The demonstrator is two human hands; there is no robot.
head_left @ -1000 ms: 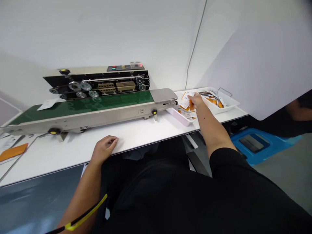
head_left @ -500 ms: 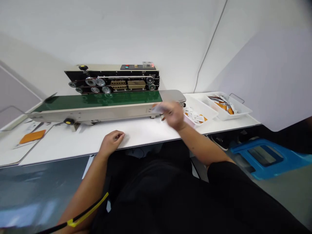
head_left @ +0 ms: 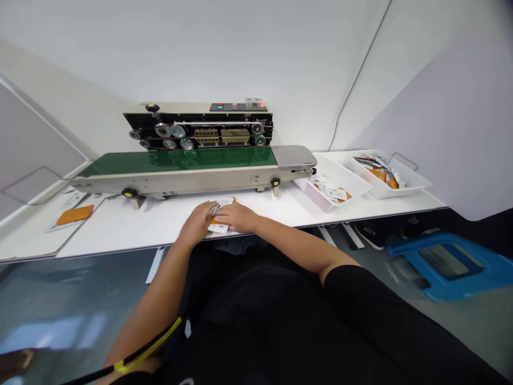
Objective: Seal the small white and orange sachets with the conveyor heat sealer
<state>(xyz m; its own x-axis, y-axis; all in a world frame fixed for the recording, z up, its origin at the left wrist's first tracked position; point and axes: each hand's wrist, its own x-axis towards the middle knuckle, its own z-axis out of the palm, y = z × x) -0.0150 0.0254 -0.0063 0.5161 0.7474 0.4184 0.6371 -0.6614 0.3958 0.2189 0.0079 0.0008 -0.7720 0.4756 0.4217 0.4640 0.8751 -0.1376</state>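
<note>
Both my hands meet on a small white and orange packet (head_left: 219,225) lying on the white table (head_left: 168,227), just in front of the sealing machine. My left hand (head_left: 198,222) presses its left end with curled fingers. My right hand (head_left: 238,217) covers its right end, fingers bent over it. The machine (head_left: 200,155) has a green conveyor belt (head_left: 180,160) and a black roller head behind it. To the right, a white tray (head_left: 360,184) holds more such packets.
A second white tray (head_left: 417,182) with packets sits at the table's far right end. An orange packet (head_left: 75,214) lies on a separate surface at the left. A blue stool (head_left: 449,262) stands on the floor at the right. A cable runs up the wall.
My right hand took a packet from the tray at the right and carried it left to the table in front of me. My left hand shifted right to meet it.
</note>
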